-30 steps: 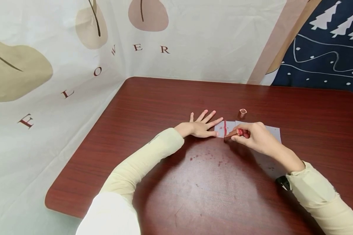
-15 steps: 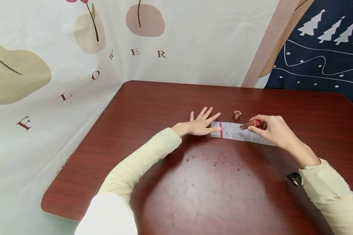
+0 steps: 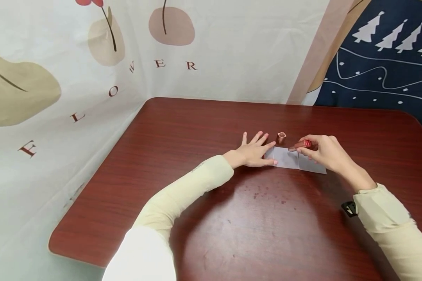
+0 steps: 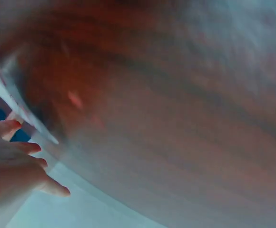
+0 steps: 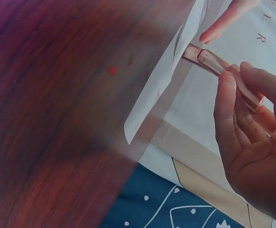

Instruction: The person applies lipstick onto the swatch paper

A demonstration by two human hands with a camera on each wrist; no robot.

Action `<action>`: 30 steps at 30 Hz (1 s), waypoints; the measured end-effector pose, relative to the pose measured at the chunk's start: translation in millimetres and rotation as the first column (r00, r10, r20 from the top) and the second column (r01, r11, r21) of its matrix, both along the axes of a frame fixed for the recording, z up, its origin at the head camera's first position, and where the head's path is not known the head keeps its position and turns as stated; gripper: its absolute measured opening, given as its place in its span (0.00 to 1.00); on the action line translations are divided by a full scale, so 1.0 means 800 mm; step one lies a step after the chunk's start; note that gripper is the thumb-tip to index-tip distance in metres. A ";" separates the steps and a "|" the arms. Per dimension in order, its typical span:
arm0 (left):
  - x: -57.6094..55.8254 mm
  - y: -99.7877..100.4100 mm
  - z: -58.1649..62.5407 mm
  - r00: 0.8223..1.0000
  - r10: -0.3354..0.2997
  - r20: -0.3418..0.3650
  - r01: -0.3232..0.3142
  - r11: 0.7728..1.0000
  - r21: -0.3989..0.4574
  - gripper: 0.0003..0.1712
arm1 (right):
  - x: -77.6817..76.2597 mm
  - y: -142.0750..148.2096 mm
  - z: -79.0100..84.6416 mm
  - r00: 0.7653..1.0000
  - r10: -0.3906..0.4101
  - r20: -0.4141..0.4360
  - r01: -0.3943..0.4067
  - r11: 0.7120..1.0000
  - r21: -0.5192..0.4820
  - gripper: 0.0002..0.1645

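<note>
Between the thumb and fingers of my right hand (image 3: 328, 153) is a lipstick (image 3: 300, 146), a rose-gold tube with a red end. Its tip points left and down, close over a strip of white paper (image 3: 286, 158) with fold creases. My left hand (image 3: 254, 152), fingers spread, rests on the paper's left end and covers the red stripe there. In the right wrist view, the tube (image 5: 233, 78) is pinched at the fingertips beside the paper (image 5: 152, 95). Behind the paper a rose-gold lipstick cap (image 3: 281, 137) stands upright. The left wrist view is blurred, showing the left fingers (image 4: 28, 147) by the paper's edge.
The dark red wooden table (image 3: 197, 125) has small reddish smudges (image 3: 267, 195) in front of the paper. A white printed cloth (image 3: 239, 50) hangs behind and left; a navy cloth with trees (image 3: 383, 74) hangs back right.
My right hand has lifted the lipstick off the red stripe and moved it right along the paper. The left hand has slid right, over the stripe. The paper's right part now lies flatter.
</note>
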State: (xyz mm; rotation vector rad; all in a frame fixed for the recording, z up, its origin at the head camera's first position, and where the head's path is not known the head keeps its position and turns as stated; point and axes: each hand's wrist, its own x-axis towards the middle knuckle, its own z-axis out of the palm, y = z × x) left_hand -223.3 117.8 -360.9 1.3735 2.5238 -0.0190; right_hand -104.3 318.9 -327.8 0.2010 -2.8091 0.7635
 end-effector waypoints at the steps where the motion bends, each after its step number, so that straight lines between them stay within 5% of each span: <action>1: 0.000 0.001 -0.003 1.000 -0.010 -0.024 0.010 1.000 0.003 0.43 | -0.001 0.000 0.000 1.000 0.000 0.003 0.000 1.000 0.000 0.12; 16: -0.001 0.009 -0.015 0.981 -0.045 -0.187 0.060 0.995 0.075 0.34 | -0.018 0.002 -0.010 0.998 -0.023 0.063 0.025 0.999 -0.032 0.13; 30: -0.001 0.008 -0.014 0.980 -0.044 -0.196 0.063 0.994 0.088 0.36 | -0.024 -0.003 -0.011 0.997 -0.017 0.069 0.015 0.999 0.034 0.13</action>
